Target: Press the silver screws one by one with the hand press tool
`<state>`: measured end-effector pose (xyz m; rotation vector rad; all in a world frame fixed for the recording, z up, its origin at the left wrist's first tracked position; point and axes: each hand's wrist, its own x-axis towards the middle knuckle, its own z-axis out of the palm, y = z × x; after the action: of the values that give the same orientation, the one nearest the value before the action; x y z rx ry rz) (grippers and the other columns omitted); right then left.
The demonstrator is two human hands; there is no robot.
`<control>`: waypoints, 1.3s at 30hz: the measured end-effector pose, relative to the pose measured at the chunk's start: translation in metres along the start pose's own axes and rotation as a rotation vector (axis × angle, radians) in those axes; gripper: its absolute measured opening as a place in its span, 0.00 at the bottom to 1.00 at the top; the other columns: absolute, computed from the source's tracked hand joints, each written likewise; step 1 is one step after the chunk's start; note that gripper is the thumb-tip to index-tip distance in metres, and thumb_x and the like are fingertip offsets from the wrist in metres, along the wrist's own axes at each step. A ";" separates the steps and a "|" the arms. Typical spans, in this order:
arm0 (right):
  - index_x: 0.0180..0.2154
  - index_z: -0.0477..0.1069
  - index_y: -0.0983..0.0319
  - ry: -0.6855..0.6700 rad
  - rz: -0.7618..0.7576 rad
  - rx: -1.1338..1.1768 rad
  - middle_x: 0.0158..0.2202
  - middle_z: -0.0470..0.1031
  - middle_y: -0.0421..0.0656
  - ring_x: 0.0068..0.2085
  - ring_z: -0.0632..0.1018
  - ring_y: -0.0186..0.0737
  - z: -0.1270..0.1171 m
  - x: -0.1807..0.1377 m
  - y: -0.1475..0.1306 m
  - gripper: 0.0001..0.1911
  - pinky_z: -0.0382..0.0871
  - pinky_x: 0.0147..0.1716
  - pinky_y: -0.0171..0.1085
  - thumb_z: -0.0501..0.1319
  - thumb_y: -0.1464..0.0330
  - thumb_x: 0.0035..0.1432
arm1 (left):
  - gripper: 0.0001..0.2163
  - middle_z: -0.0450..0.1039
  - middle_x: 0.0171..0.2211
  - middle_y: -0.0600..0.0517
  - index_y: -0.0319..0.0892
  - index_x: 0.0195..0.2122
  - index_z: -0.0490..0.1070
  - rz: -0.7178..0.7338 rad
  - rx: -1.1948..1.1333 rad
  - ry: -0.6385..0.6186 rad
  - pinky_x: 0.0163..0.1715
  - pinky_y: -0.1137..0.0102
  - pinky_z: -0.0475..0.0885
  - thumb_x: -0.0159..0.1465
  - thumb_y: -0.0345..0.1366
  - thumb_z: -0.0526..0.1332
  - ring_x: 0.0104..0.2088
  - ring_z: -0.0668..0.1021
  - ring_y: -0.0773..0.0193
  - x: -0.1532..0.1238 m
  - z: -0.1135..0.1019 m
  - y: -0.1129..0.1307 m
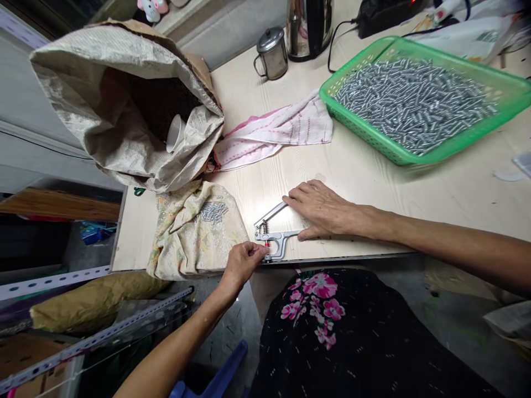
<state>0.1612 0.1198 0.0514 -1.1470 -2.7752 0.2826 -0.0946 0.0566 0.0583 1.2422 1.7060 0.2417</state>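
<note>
Grey snap-fastener pliers (282, 241) lie at the table's front edge, their handles apart, with a coil spring and a red part near the jaws. My right hand (317, 209) grips them, fingers over the upper handle and thumb at the lower one. At the jaws, my left hand (245, 261) has thumb and fingertips pinched together; whatever is between them is too small to make out. Left of the pliers, a patterned yellowish cloth (186, 243) carries a small pile of silvery metal pieces (213, 212).
A green basket (365, 135) full of small silvery metal pieces (415, 102) stands at the back right. Behind the cloth, an open woven sack (124, 50) contains dark material and a white cup (176, 132). A pink-white towel (282, 130), metal mug (272, 55) and kettle (309, 27) are farther back.
</note>
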 end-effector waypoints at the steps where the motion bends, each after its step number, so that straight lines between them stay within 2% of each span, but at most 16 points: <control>1: 0.48 0.66 0.65 0.003 -0.007 -0.005 0.45 0.71 0.51 0.45 0.68 0.52 -0.001 -0.001 -0.001 0.34 0.59 0.45 0.46 0.68 0.48 0.49 | 0.20 0.71 0.18 0.54 0.36 0.27 0.78 0.011 0.012 0.006 0.23 0.73 0.60 0.49 0.52 0.66 0.21 0.69 0.68 0.001 0.000 -0.001; 4: 0.46 0.67 0.65 0.002 -0.017 -0.009 0.44 0.71 0.51 0.44 0.68 0.51 -0.003 -0.003 -0.003 0.30 0.59 0.43 0.45 0.67 0.50 0.51 | 0.19 0.72 0.19 0.53 0.36 0.28 0.78 0.028 0.057 0.007 0.24 0.73 0.61 0.52 0.51 0.65 0.22 0.70 0.66 0.001 -0.001 -0.003; 7: 0.42 0.67 0.64 0.010 -0.020 0.011 0.42 0.71 0.50 0.43 0.68 0.50 -0.001 -0.007 -0.005 0.24 0.59 0.43 0.44 0.67 0.53 0.54 | 0.16 0.71 0.20 0.53 0.38 0.27 0.76 0.068 0.200 0.016 0.25 0.72 0.63 0.57 0.48 0.64 0.23 0.72 0.65 -0.005 -0.002 0.000; 10: 0.38 0.66 0.63 0.055 -0.035 0.083 0.41 0.71 0.49 0.41 0.68 0.46 0.004 -0.012 -0.007 0.16 0.60 0.41 0.42 0.64 0.58 0.59 | 0.12 0.73 0.28 0.50 0.40 0.30 0.76 0.310 0.412 0.160 0.32 0.69 0.69 0.63 0.43 0.61 0.30 0.75 0.62 -0.015 0.003 0.008; 13: 0.38 0.66 0.63 0.094 -0.027 0.150 0.41 0.70 0.49 0.41 0.68 0.45 0.010 -0.016 -0.010 0.12 0.61 0.40 0.41 0.63 0.62 0.61 | 0.10 0.74 0.42 0.44 0.42 0.44 0.74 0.644 0.569 0.276 0.44 0.62 0.72 0.66 0.41 0.60 0.44 0.75 0.55 -0.015 0.015 0.020; 15: 0.41 0.66 0.64 0.094 -0.012 0.156 0.41 0.70 0.49 0.42 0.68 0.46 0.011 -0.016 -0.011 0.13 0.62 0.40 0.41 0.64 0.63 0.60 | 0.18 0.70 0.53 0.40 0.41 0.54 0.68 0.801 0.656 0.240 0.53 0.55 0.69 0.65 0.40 0.62 0.54 0.70 0.49 -0.006 0.023 0.029; 17: 0.43 0.67 0.65 0.065 0.002 0.148 0.42 0.70 0.50 0.42 0.68 0.47 0.008 -0.017 -0.012 0.17 0.62 0.40 0.41 0.66 0.62 0.58 | 0.24 0.64 0.60 0.38 0.39 0.60 0.61 0.880 0.716 0.152 0.58 0.51 0.66 0.64 0.39 0.63 0.60 0.65 0.47 0.007 0.027 0.038; 20: 0.46 0.66 0.66 0.018 0.045 0.132 0.44 0.70 0.51 0.42 0.69 0.48 0.000 -0.019 -0.011 0.25 0.63 0.40 0.42 0.69 0.59 0.52 | 0.27 0.65 0.59 0.39 0.39 0.63 0.56 0.882 0.761 0.015 0.56 0.52 0.67 0.65 0.37 0.62 0.58 0.67 0.49 0.022 0.028 0.049; 23: 0.46 0.67 0.67 0.002 0.101 0.094 0.43 0.71 0.52 0.42 0.69 0.49 -0.005 -0.022 -0.009 0.29 0.63 0.38 0.42 0.72 0.57 0.48 | 0.28 0.65 0.57 0.40 0.40 0.63 0.54 0.850 0.823 -0.033 0.53 0.53 0.69 0.64 0.37 0.62 0.54 0.68 0.49 0.026 0.027 0.056; 28: 0.43 0.68 0.65 0.029 0.099 -0.010 0.40 0.71 0.50 0.39 0.69 0.48 -0.002 -0.024 -0.011 0.23 0.61 0.37 0.42 0.69 0.57 0.52 | 0.26 0.65 0.53 0.41 0.39 0.61 0.55 0.860 0.892 -0.056 0.50 0.54 0.70 0.65 0.40 0.61 0.51 0.69 0.50 0.028 0.031 0.064; 34: 0.37 0.69 0.64 0.062 0.065 -0.001 0.36 0.71 0.47 0.39 0.68 0.45 0.006 -0.027 -0.013 0.06 0.58 0.37 0.42 0.60 0.67 0.62 | 0.15 0.69 0.43 0.45 0.39 0.51 0.66 0.868 0.841 -0.038 0.44 0.59 0.70 0.68 0.42 0.57 0.45 0.70 0.53 0.035 0.034 0.060; 39: 0.32 0.67 0.62 0.091 0.031 0.082 0.32 0.70 0.44 0.35 0.68 0.41 0.019 -0.024 -0.008 0.10 0.57 0.36 0.40 0.53 0.72 0.66 | 0.11 0.70 0.37 0.47 0.40 0.40 0.70 0.860 0.851 0.005 0.41 0.62 0.68 0.70 0.40 0.53 0.40 0.70 0.56 0.035 0.039 0.058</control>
<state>0.1693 0.0949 0.0338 -1.1548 -2.6436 0.3349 -0.0279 0.0973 0.0554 2.5740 1.1783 -0.0018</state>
